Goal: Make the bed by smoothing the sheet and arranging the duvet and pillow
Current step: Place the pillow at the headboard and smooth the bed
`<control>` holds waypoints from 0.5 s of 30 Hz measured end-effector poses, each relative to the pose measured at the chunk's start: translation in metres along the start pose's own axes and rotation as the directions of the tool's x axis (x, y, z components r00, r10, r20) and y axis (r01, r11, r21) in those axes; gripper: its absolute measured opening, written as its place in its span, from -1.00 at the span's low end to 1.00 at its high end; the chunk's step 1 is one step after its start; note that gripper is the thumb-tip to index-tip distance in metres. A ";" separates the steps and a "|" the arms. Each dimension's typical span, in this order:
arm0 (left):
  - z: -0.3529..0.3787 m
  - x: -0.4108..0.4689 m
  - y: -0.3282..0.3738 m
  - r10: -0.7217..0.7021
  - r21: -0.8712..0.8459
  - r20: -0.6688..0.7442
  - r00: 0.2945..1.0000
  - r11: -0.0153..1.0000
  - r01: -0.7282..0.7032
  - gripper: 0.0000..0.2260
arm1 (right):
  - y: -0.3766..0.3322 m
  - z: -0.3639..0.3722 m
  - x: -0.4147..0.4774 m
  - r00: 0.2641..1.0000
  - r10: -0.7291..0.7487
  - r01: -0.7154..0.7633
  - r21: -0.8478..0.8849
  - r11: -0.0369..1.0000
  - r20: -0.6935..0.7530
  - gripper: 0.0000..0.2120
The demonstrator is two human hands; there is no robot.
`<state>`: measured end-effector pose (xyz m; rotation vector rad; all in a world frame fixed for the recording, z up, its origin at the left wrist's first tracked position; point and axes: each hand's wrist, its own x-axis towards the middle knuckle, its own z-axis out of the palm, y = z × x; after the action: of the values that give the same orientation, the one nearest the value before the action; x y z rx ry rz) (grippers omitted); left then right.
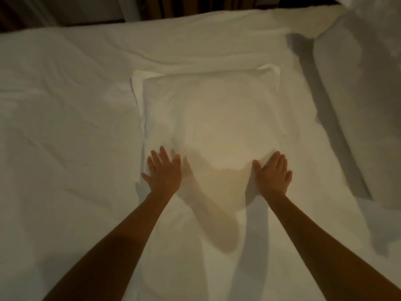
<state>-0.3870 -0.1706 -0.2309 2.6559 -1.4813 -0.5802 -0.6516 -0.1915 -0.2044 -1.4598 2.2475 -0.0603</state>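
2 bare hands press flat on 1 white pillow (217, 109), fingers straight and slightly spread, gripping nothing: the left hand (162, 171) by its left edge and the right hand (273, 173) toward its right side, well apart. The pillow lies flat in the middle of 1 wrinkled white sheet (65, 131) covering the bed. 1 bulky white heap of bedding (358, 101), duvet or pillow I cannot tell, sits at the right edge, apart from the pillow.

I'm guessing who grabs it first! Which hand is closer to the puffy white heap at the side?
Right. The right hand lies flat on the pillow, nearer the heap; the left hand presses the pillow's opposite edge.
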 end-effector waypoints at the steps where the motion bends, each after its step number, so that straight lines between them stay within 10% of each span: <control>1: 0.001 0.010 -0.002 -0.038 -0.030 -0.002 0.999 0.999 0.038 -0.37 | 0.000 -0.002 0.011 0.999 0.050 -0.050 -0.002 0.999 0.005 -0.15; 6: 0.013 0.043 -0.002 -0.212 -0.180 0.119 0.970 0.956 0.231 -0.26 | 0.010 -0.002 0.055 0.970 0.236 -0.231 -0.073 0.970 0.063 0.21; 15: 0.019 0.053 0.003 -0.258 -0.189 0.178 0.950 0.938 0.291 -0.31 | 0.016 0.000 0.087 0.919 0.303 -0.345 0.140 0.928 0.253 0.31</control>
<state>-0.3706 -0.2131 -0.2636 2.7130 -1.0073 -0.9220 -0.6945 -0.2602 -0.2394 -0.9329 2.1982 0.0074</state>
